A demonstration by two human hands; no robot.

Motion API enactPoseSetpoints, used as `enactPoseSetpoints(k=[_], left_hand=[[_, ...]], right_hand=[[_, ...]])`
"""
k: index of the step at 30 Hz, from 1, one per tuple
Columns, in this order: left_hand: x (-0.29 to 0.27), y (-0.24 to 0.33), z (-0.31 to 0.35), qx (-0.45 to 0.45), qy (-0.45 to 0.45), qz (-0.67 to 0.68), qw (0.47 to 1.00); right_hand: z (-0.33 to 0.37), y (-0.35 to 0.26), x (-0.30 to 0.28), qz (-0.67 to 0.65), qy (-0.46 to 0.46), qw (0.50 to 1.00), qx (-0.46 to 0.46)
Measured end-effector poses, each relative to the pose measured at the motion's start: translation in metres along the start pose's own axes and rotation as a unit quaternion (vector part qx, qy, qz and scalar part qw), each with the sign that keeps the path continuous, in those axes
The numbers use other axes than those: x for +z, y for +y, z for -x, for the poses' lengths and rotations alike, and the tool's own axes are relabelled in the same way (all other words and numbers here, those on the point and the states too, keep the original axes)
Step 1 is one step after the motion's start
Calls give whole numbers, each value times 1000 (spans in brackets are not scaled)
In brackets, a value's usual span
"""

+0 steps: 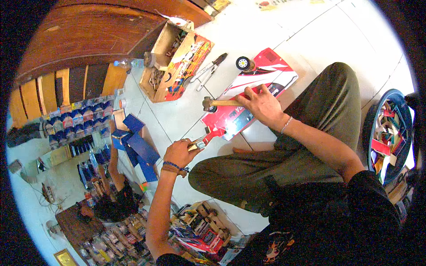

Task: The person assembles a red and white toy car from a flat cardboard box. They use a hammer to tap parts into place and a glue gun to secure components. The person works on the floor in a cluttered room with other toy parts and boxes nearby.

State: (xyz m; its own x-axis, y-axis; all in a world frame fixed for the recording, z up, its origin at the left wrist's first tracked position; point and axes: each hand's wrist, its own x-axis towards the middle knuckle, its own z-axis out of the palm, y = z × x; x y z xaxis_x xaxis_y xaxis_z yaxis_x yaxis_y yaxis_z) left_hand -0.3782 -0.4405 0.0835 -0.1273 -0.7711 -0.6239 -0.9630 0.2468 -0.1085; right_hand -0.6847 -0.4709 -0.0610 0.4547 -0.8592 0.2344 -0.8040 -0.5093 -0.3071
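My right hand (262, 106) is closed round the wooden handle of a hammer (208, 104), whose metal head points left above a red and white printed panel (239, 122). Small wheels with yellow hubs, such as the wheel (242, 63), are at the panel's edge. Closer to me, my left hand (179, 153) grips a short tool (198, 144) with a light and tan body; its exact kind is unclear. A red piece (214, 133) is at the tool's far end, by the panel's lower left corner. My fingers hide part of the tool.
An open wooden box (176, 66) of small parts stands on the tiles, beside a white and black plier-like tool (208, 71). Blue boards (141, 148) lie at left. Another person (116, 199) works among packaged goods. A dark tub (369, 133) of scraps stands at right.
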Motion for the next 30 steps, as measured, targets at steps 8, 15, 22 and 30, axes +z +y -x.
enactPoseSetpoints(k=[8, 15, 22, 30], left_hand=[[-2, 0, -11, 3, -2, -10, 1000], [-13, 2, -16, 3, -48, -35, 998], [-17, 4, -21, 14, -44, -55, 997], [-18, 7, -22, 22, -41, -60, 997]], right_hand=[[1, 1, -4, -15, -13, 1000, 6], [1, 1, -1, -17, 9, 1000, 0], [2, 1, 0, -4, 19, 1000, 2], [1, 1, -1, -12, 2, 1000, 0]])
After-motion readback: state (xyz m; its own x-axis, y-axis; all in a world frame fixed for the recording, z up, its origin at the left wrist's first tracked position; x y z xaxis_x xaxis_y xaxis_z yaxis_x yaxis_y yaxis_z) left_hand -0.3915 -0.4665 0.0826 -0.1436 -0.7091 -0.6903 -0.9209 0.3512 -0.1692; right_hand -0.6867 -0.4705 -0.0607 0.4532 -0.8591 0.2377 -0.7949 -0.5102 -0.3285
